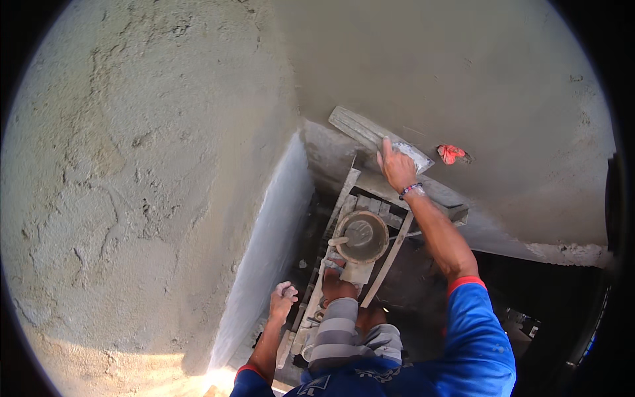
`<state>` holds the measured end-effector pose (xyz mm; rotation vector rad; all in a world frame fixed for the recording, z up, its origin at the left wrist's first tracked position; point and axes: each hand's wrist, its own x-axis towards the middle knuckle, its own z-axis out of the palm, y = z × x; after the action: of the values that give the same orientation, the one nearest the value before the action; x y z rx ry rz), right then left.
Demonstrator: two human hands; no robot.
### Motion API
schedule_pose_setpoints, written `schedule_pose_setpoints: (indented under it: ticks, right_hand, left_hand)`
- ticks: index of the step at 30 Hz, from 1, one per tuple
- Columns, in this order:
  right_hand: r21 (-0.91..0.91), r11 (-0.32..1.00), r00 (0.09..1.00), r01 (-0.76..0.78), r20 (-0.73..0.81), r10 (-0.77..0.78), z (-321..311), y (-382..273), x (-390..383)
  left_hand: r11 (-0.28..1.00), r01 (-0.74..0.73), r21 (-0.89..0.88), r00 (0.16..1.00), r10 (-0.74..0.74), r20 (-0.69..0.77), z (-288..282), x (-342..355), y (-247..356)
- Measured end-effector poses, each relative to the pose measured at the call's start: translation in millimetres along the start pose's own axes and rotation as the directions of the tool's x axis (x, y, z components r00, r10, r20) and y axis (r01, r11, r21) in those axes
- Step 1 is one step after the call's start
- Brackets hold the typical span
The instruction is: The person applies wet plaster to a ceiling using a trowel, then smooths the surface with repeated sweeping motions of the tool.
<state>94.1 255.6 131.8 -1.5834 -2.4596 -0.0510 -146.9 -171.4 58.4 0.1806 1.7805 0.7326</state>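
My right hand (399, 169) is closed around a long plastering float (360, 129), its index finger stretched along the back. The float's handle is hidden under the palm. Its blade lies against the grey plastered wall (503, 86), just above the lower edge of the fresh coat, tilted down to the right. Low on the left, away from the wall's face, my left hand (283, 301) hangs with curled fingers smeared with plaster, and no tool shows in it. A round bucket (362, 237) stands between the hands, with a handled tool (339, 241) at its left rim.
A rough plastered wall (132, 185) rises on the left and meets the other in a corner. Under me is a narrow scaffold of wooden planks and rails (387, 261), bearing the bucket and my feet. A crumpled red scrap (450, 153) sticks out of the wall right of the float.
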Motion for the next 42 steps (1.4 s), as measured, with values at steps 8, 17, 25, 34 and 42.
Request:
schedule_pose_setpoints:
  ticks: [8, 17, 25, 34, 42]
  right_hand:
    - [-0.111, 0.982, 0.975, 0.153, 0.178, -0.132, 28, 29, -13]
    - [-0.244, 0.941, 0.926, 0.234, 0.351, -0.139, 29, 63, -31]
    - [-0.443, 0.825, 0.845, 0.351, 0.530, -0.075, 5, 120, -70]
    - [0.078, 0.993, 0.506, -0.093, 0.862, -0.020, -102, 151, -88]
    - [0.426, -0.396, 0.518, -0.813, 0.841, -0.160, -71, 75, -189]
  left_hand:
    - [0.996, -0.058, 0.071, 0.998, 0.055, 0.041, 5, 38, 9]
    - [0.997, -0.058, -0.047, 0.995, 0.061, 0.074, 11, 26, 21]
    - [1.000, -0.019, -0.020, 0.997, 0.021, 0.074, 2, 22, -6]
    - [0.999, -0.046, 0.028, 0.990, 0.042, 0.134, 20, 20, 12]
    - [0.988, -0.141, 0.056, 0.978, 0.131, 0.164, 28, -35, 89]
